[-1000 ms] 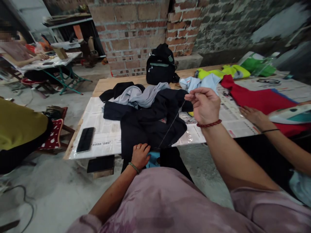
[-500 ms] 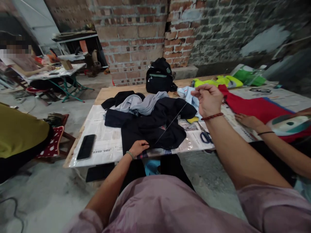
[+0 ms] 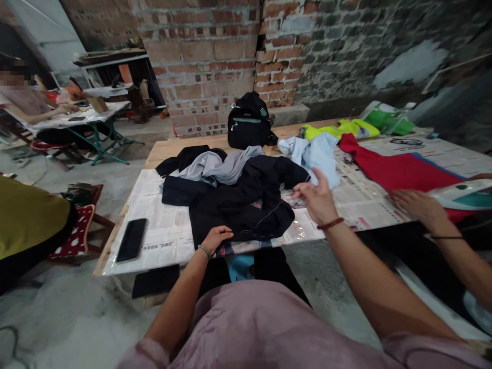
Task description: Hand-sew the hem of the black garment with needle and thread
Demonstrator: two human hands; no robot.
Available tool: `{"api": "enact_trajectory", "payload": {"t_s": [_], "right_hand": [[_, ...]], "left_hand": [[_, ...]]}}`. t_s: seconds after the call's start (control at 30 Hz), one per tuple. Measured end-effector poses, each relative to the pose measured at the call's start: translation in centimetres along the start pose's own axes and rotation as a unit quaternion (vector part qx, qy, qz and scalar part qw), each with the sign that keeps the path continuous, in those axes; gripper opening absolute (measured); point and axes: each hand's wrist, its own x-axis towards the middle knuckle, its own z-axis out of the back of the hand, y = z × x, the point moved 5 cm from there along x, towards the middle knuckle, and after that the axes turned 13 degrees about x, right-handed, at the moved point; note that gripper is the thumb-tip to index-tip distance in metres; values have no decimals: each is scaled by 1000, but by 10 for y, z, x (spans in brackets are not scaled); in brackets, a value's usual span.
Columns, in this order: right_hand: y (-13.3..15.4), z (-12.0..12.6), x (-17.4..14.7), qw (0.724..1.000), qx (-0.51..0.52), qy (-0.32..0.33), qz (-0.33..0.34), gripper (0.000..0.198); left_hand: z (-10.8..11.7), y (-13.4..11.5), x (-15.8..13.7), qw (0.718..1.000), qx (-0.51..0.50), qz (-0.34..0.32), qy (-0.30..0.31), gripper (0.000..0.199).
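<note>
A black garment (image 3: 226, 210) lies bunched before me on the table. My left hand (image 3: 216, 240) pinches its near edge between thumb and fingers. Over the cloth's front fold a pale thread (image 3: 268, 216) lies slack in a loose curve. My right hand (image 3: 318, 202) is raised to the right of the garment, thumb and forefinger together at the thread's end, the other fingers lifted; a needle there is too small to make out. A grey cloth (image 3: 219, 166) rests across the back of the garment.
A phone (image 3: 131, 240) lies at the table's left. Behind stands a black backpack (image 3: 249, 123); a light blue cloth (image 3: 325, 154) is right of it. Close on my right, a co-worker's hand (image 3: 418, 205) presses red cloth (image 3: 400, 164) beside an iron (image 3: 463, 195).
My right hand has come down and slightly left; the thread, taut before, now hangs slack on the black garment. My left hand keeps its pinch. The co-worker's iron and hand have shifted right.
</note>
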Motion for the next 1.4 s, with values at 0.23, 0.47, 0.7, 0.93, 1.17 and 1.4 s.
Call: {"api": "enact_trajectory", "payload": {"t_s": [0.23,0.47,0.7,0.93,1.17,1.4], "right_hand": [[-120,-64,-146,918,-104,200,-326,21],[-161,-81,-170,897,-182,218,-339,21],[-161,-80,-162,918,-164,176,-316,19],[-167,-81,-158,925,-145,144,-320,17],[-171,-79,-159,930,-146,159,-298,19],[-168,-81,-157,925,-157,147,-313,19]], "left_hand": [[-1,2,0,999,36,-10,2,24],[-2,-1,-2,995,98,-19,-22,23],[-2,0,-2,992,115,-51,-30,22],[-2,-2,-3,987,134,-77,-39,20],[-1,1,-2,987,134,-73,-44,19],[-3,-2,-4,985,140,-97,-36,19]]}}
